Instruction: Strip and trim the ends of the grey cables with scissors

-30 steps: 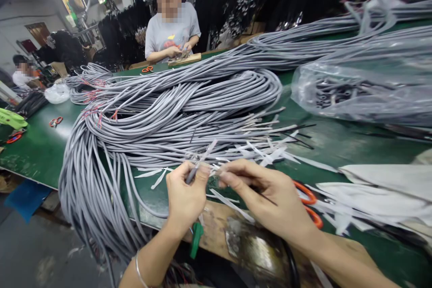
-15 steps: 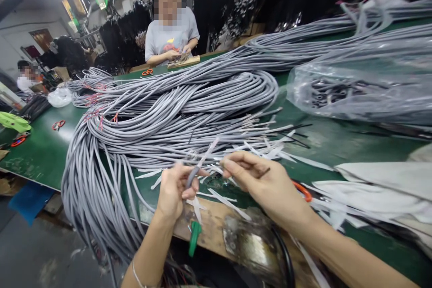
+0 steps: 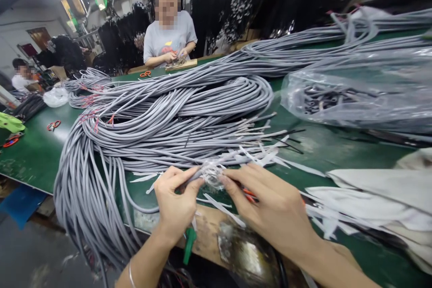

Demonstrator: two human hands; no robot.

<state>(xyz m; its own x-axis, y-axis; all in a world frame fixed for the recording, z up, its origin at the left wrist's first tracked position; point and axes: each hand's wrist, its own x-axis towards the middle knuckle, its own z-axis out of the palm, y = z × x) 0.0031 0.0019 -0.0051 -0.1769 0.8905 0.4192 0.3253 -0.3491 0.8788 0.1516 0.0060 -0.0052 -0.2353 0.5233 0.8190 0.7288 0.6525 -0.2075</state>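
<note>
At a green counter (image 3: pixel 313 148), a person's left hand (image 3: pixel 177 195) pinches a grey cable (image 3: pixel 191 180) close to its end, apparently to steady it, leaving the tip free for the right hand (image 3: pixel 270 193), whose fingertips grasp a blurred tuft of clear and whitish strands (image 3: pixel 212 174) there. A heap of similar cables (image 3: pixel 168 119) lies at 11 o'clock from the hands, likely to keep more within reach, its loops hanging over the edge at 8 o'clock; a clear plastic bag (image 3: pixel 374 110) rests at 2 o'clock
</note>
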